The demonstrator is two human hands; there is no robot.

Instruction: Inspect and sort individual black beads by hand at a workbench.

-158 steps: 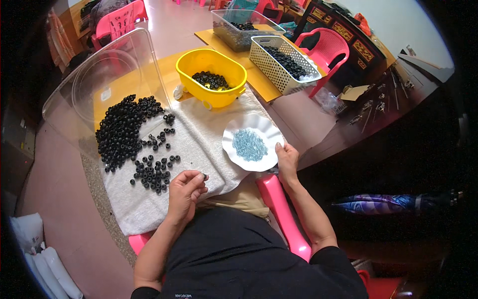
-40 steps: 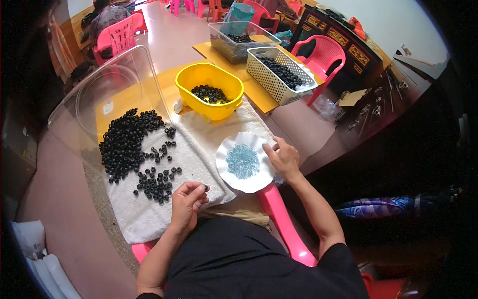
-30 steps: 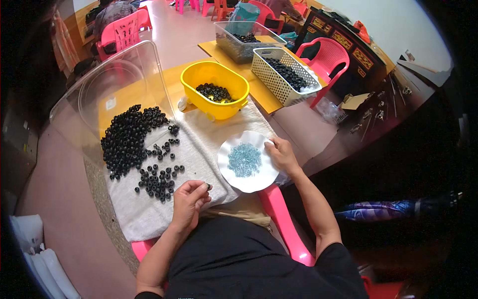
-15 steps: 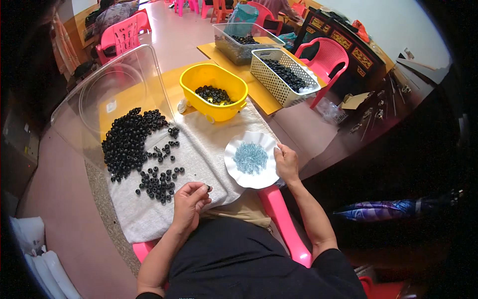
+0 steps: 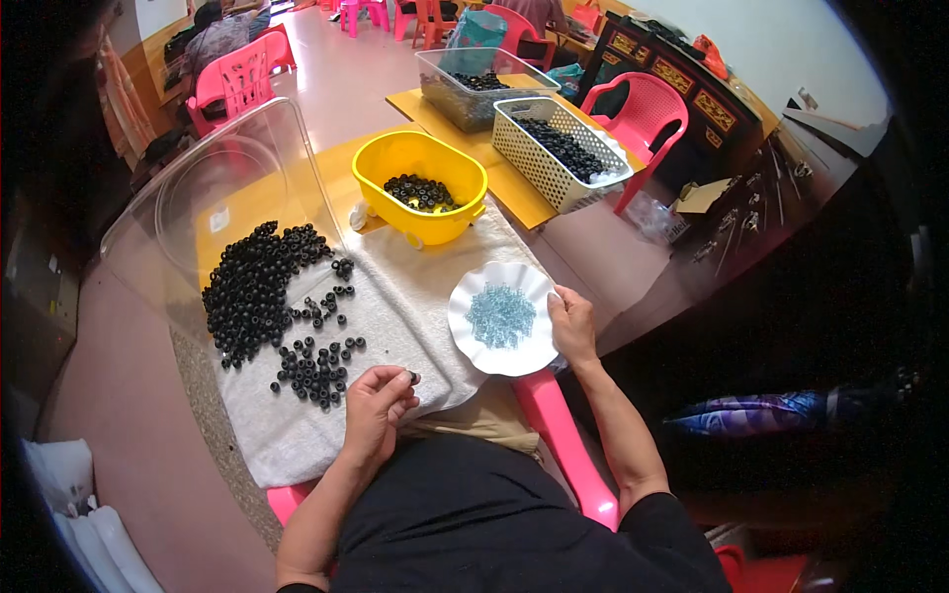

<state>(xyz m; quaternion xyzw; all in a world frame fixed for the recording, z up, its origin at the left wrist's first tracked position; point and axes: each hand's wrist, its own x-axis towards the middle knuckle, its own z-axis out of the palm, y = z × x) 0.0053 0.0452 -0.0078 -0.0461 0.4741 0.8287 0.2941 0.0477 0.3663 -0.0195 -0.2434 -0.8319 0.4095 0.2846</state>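
Note:
Between the thumb and forefinger of my left hand is a small black ring-like part, held above the near edge of a white towel. My right hand grips the right rim of a white scalloped dish. Small, clear bluish pieces lie heaped in the dish's middle; their exact kind is too small to tell. To the left, a big pile of black ring-like parts spreads over the towel, with a looser cluster nearer my left hand.
Beyond the dish stands a yellow tub with black parts inside. A clear plastic lid leans behind the pile. Farther off are a perforated white basket, a clear bin and pink chairs. A person sits at the far left.
The dish and my right hand have shifted very slightly to the right. My left hand keeps its pinch on the black part. The view has tilted a little.

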